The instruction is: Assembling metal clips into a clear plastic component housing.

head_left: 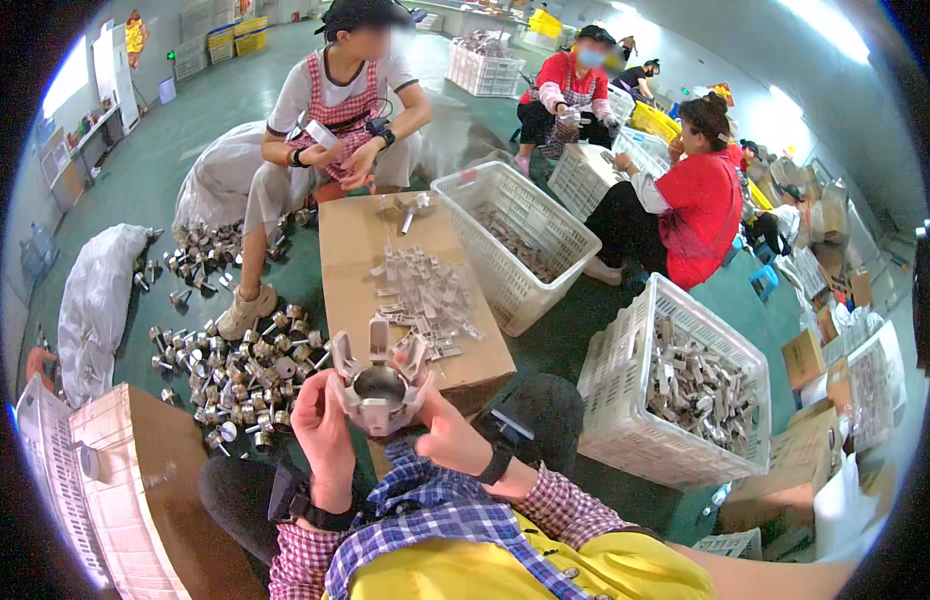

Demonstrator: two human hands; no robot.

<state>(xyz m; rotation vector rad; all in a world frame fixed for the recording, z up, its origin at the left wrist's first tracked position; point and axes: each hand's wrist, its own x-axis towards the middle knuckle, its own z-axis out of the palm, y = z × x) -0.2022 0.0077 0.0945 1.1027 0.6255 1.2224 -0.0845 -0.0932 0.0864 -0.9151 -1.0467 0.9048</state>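
Between my two hands, above my lap, is a silver metal ring-shaped part (377, 392) with a round hollow centre and several upright prongs around its rim. The fingers of my left hand (322, 425) close on its left side. My right hand (452, 437) grips it from the right, with the thumb near its lower edge. Just beyond the part stands a cardboard box (350, 240) used as a table. Several small flat metal pieces (425, 285) lie loose across its top, and a metal part with a stem (413, 213) rests near its far end.
A pile of cylindrical metal parts with stems (250, 375) covers the floor at left. White crates of metal pieces stand at right (710, 440) and beyond the box (525, 290). A co-worker (340, 110) sits across from me; another in red (695, 205) sits farther right.
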